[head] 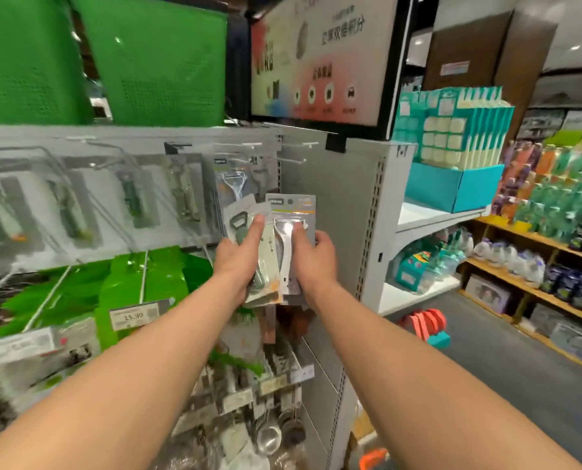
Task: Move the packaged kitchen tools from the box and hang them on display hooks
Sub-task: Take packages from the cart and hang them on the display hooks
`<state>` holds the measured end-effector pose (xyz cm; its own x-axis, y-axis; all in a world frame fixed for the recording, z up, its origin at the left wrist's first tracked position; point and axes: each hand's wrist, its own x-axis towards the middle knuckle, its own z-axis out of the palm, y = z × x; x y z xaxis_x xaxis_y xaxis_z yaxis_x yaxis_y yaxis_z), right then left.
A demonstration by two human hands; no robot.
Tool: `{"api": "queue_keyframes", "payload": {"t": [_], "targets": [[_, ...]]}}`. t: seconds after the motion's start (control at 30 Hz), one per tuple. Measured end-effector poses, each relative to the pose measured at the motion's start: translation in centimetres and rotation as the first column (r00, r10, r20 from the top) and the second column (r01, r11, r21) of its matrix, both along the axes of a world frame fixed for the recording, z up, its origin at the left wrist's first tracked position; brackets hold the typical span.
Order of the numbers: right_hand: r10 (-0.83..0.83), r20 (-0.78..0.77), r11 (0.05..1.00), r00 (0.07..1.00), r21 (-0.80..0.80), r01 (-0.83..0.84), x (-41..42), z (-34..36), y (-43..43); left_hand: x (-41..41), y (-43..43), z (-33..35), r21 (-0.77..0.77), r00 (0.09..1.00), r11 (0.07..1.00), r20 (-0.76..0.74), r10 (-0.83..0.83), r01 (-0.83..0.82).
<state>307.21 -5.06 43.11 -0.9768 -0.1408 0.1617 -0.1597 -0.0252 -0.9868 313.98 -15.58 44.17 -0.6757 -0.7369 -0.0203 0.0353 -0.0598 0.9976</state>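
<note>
Two bare hooks (pixel 294 160) jutted free at the display rack's (pixel 333 205) upper right corner, open air before them. Leftward along the top edge, hung packages (pixel 230 178) crowded the hooks. A signboard (pixel 323 62) overhung from above. Just beneath, the left hand (pixel 237 257) and right hand (pixel 316 252), gripping packaged tools (pixel 290 203), filled the space.

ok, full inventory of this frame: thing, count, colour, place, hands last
opener packs: small stack, pale green, in left grip
peeler pack: one, grey card, white peeler, in right grip
hung peeler pack: one, grey, hook above the hands
hung tool packs: row, blurred, pegboard left
empty hooks: at least two, white, pegboard top right
price tag: one, white, reads 15.90, lower left
green panels: two, top left
sign: one, white and pink, top centre
teal packs: row, shelf right
left grip: bare hand, holds opener packs
right grip: bare hand, holds peeler pack
</note>
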Motion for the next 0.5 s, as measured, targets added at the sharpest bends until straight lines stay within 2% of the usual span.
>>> {"api": "queue_keyframes", "payload": {"t": [0.2, 0.5], "targets": [[0.127, -0.080, 0.992, 0.989, -0.012, -0.128, -1.2, 2.3, -3.3, 0.0, -2.4, 1.1, 0.052, 0.981, 0.986, -0.102, 0.163, -0.158], [0.217, -0.172, 0.976, 0.961, 0.027, -0.216, -2.7, 4.7, -5.4, -1.1, -3.7, 2.6, 0.043, 0.950, 0.969, -0.191, 0.248, -0.244]]}}
